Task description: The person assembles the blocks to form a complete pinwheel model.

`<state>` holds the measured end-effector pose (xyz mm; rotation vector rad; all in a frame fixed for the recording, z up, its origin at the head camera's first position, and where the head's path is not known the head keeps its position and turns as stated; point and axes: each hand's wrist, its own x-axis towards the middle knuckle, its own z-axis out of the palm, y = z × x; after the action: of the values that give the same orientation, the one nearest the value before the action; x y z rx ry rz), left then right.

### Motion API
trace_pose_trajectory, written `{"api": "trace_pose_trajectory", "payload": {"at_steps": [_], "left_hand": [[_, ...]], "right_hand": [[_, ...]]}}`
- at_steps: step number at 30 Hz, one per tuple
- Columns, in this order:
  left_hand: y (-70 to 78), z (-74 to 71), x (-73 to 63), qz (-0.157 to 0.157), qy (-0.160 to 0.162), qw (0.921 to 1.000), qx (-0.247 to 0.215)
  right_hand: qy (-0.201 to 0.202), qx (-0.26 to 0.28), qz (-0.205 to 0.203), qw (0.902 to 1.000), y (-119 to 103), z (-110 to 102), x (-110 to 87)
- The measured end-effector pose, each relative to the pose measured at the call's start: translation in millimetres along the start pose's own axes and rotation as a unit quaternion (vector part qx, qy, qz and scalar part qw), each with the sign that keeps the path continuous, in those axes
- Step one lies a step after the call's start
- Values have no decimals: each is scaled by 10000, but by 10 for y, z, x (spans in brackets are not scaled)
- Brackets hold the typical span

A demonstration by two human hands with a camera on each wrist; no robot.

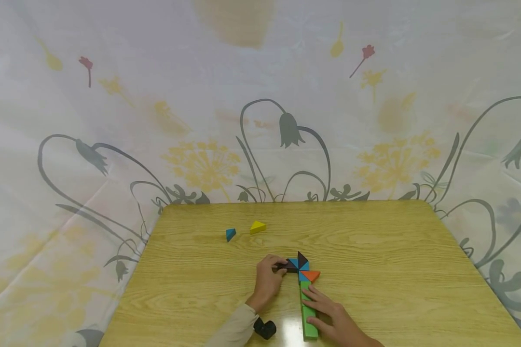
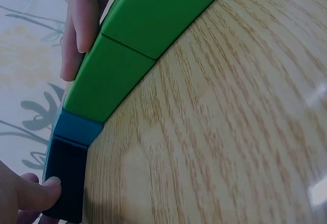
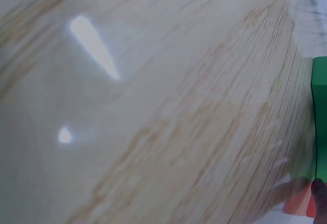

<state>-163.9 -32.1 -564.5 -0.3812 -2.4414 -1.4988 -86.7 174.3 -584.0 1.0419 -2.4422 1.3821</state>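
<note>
A pinwheel shape of triangular blocks lies on the table, made of blue pieces (image 1: 305, 266), an orange piece (image 1: 311, 275) and dark pieces (image 1: 302, 260). My left hand (image 1: 268, 279) pinches the dark triangular block (image 2: 69, 173) at the pinwheel's left side between thumb and fingers. Green blocks (image 1: 309, 324) run end to end toward me below the pinwheel, like a stem. Along their right side lies my right hand (image 1: 338, 320), fingers extended and touching them. In the right wrist view, only a green block (image 3: 321, 121) and a fingertip show at the right edge.
Farther back on the wooden table (image 1: 191, 279) lie a blue triangular block (image 1: 230, 234) and a yellow triangular block (image 1: 257, 227). A flower-printed cloth (image 1: 226, 72) hangs behind the table. A black device (image 1: 266, 329) is at my left wrist.
</note>
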Motion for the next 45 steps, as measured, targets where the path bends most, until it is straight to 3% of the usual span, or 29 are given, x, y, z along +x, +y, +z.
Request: {"api": "trace_pose_trajectory", "payload": {"at_steps": [8, 15, 25, 38, 45], "left_hand": [[-3, -8, 5, -38, -144, 9999, 19], [20, -26, 12, -78, -239, 9997, -25], [155, -221, 118, -513, -817, 9951, -211], [124, -637, 458, -673, -524, 9963, -87], [-23, -821, 582, -732, -329, 9967, 138]], "right_hand": [[12, 50, -119, 9999, 38, 9, -8], [72, 7, -185, 9998, -130, -43, 53], [8, -57, -292, 9996, 49, 3, -10], [65, 72, -522, 9986, 39, 1, 12], [-29, 168, -213, 9996, 33, -3, 9]]}}
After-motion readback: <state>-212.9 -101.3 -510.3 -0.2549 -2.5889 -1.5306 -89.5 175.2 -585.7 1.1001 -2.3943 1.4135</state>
